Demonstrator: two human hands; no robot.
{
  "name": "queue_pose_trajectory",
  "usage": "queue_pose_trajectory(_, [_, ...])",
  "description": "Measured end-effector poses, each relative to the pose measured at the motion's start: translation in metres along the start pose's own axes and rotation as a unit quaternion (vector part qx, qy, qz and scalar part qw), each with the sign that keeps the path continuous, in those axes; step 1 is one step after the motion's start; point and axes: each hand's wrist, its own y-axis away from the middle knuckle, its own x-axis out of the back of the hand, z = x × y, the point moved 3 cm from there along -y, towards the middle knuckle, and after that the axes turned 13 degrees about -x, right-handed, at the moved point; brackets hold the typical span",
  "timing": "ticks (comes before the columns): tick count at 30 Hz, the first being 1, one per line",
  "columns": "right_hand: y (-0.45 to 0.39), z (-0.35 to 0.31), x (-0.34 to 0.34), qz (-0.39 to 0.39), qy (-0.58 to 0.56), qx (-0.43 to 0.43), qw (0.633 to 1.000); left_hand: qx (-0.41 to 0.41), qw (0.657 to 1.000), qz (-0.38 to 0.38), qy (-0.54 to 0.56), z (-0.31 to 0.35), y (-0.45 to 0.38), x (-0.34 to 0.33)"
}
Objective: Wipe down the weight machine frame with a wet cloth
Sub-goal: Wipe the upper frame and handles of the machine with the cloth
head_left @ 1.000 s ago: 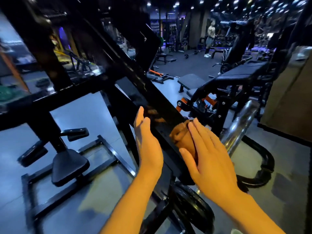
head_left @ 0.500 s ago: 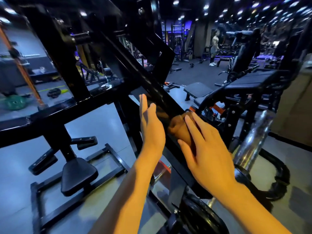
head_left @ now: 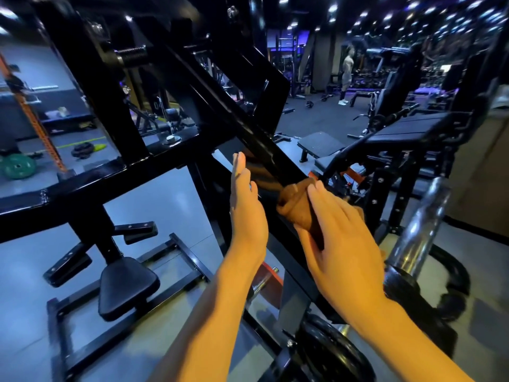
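Against the sloping black bar of the weight machine frame (head_left: pixel 242 128), near the middle of the scene, a brown cloth (head_left: pixel 296 206) is bunched up; the right hand (head_left: pixel 344 244) lies over it with straight fingers spread, pressing it onto the bar; the left hand (head_left: pixel 246 213) stands edge-on just left of the cloth, fingers straight and together, flat against the side of the same bar and holding nothing; down to the near left a black padded seat (head_left: pixel 128 288) sits on its post inside a floor frame; a chrome sleeve (head_left: pixel 418 230) rises at the right, with a black weight plate (head_left: pixel 330 351) at the near edge; farther right stands a padded bench (head_left: pixel 405 129); a green plate (head_left: pixel 18 166) lies on the floor at far left; a person (head_left: pixel 346 78) stands far off across the gym floor.
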Motion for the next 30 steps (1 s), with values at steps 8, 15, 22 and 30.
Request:
queue_pose_trajectory(8, [-0.05, -0.033, -0.028, -0.009, 0.021, 0.002, 1.0, 0.022, 0.997, 0.009, 0.07, 0.007, -0.001, 0.0])
queue_pose_trajectory(15, [-0.028, -0.028, -0.018, 0.019, 0.046, -0.028, 0.998, 0.027, 0.997, -0.052, 0.042, 0.008, -0.006, 0.018])
queue_pose_trajectory(22, [-0.065, -0.059, -0.04, 0.026, 0.082, -0.016, 0.996, 0.012, 0.995, -0.09, 0.051, 0.004, -0.005, 0.022])
queue_pose_trajectory(30, [-0.074, -0.07, -0.044, 0.016, 0.1, -0.008, 0.995, -0.036, 0.991, -0.065, -0.108, 0.006, -0.044, 0.064])
